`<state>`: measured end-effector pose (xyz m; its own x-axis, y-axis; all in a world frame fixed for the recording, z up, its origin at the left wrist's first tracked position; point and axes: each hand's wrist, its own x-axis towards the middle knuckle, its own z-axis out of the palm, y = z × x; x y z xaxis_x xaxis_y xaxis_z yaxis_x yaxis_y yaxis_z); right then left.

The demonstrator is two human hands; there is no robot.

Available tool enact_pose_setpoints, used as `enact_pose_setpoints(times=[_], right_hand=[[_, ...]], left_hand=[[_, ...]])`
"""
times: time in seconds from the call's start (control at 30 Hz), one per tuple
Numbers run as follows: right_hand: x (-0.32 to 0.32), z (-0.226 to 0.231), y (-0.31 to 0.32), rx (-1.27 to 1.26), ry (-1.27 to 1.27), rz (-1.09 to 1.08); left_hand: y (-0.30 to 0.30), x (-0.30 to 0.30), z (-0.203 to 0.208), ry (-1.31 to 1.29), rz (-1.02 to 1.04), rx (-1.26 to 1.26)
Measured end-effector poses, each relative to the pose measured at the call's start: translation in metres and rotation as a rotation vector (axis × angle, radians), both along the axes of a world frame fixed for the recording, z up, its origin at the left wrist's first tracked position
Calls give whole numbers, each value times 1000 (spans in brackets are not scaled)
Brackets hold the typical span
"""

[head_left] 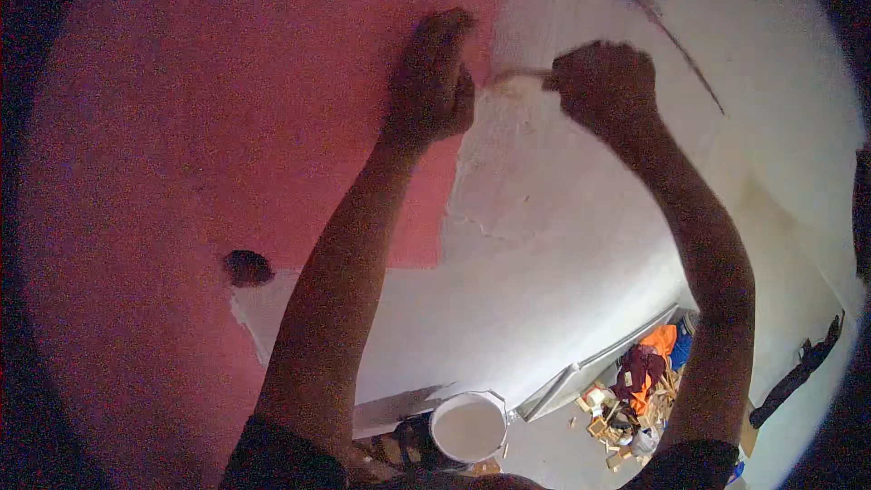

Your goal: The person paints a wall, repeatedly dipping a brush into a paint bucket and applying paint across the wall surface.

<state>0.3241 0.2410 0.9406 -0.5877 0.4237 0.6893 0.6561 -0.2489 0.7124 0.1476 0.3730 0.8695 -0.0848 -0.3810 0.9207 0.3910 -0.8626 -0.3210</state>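
Observation:
My right hand (pixel 606 86) is closed round the handle of a slim hand tool (pixel 524 75). The tool's thin, pale front part points left, close to the border between red and white on the wall; blur and dim light hide its exact kind. My left hand (pixel 431 82) is raised in front of the red painted area (pixel 299 109), just left of that border. Its fingers are curled, and anything inside them is too dark to make out. Beside the red lies the whitish wall surface (pixel 544 181), with rough, patchy marks below the tool.
Below, a white bucket (pixel 472 458) with pale contents stands near my body. Wood scraps (pixel 626 426) and orange and maroon cloths (pixel 642 367) are heaped on the floor at lower right. A dark hole (pixel 248 268) marks the wall. A dark cable (pixel 671 32) runs across the upper right.

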Motion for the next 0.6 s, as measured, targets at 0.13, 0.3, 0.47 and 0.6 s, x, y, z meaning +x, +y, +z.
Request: enact_pose_setpoints(times=[0.13, 0.3, 0.47, 0.6], right_hand=[[-5, 63, 14, 196, -80, 21], [-30, 115, 18, 504, -3, 90], [-56, 105, -3, 479, 155, -21], [-3, 58, 36, 447, -312, 179]], left_hand=[[-10, -3, -3, -8, 83, -21], [-14, -9, -3, 32, 54, -31], [-10, -9, -5, 4, 17, -39], [4, 5, 0, -40, -8, 127]])
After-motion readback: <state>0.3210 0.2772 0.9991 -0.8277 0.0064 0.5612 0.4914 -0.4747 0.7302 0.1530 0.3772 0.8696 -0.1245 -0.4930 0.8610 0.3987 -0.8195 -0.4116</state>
